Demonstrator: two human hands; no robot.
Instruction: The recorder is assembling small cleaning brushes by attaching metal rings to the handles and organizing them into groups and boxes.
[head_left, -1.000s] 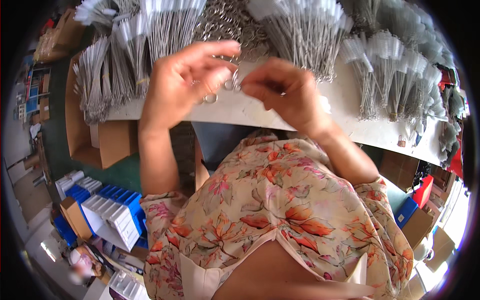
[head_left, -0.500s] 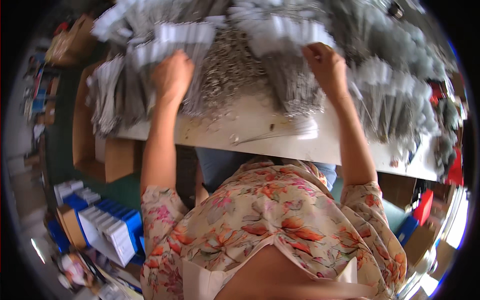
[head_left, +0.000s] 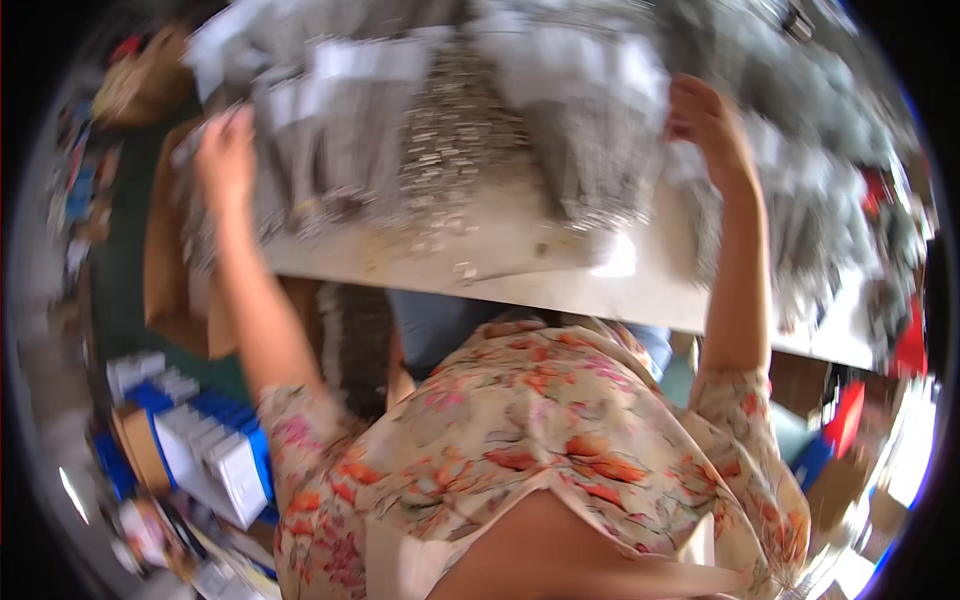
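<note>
My left hand point(head_left: 226, 155), smeared by motion, is over the leftmost bundle of thin wire-stemmed brushes point(head_left: 272, 195); whether its fingers hold anything does not show. My right hand point(head_left: 708, 130) hangs by the right edge of the middle brush bundle point(head_left: 590, 150), its fingers loosely curled together. Anything thin between them is lost in the blur. White bristle heads point away from me, and the grey wire stems run toward me. A heap of small shiny metal pieces point(head_left: 455, 130) lies between the two central bundles, with a few scattered toward the table's front.
The pale table point(head_left: 510, 225) spans the space before me. More brush bundles point(head_left: 780, 200) crowd its right side. An open cardboard box point(head_left: 168, 250) stands off the left end. Blue and white boxes point(head_left: 215, 450) are on the lower left, and a red object point(head_left: 845, 415) on the right.
My left hand has swung left from the inner bundle to the outermost one. My right hand has moved a little right, off the middle bundle. The wires near the table's front show less.
</note>
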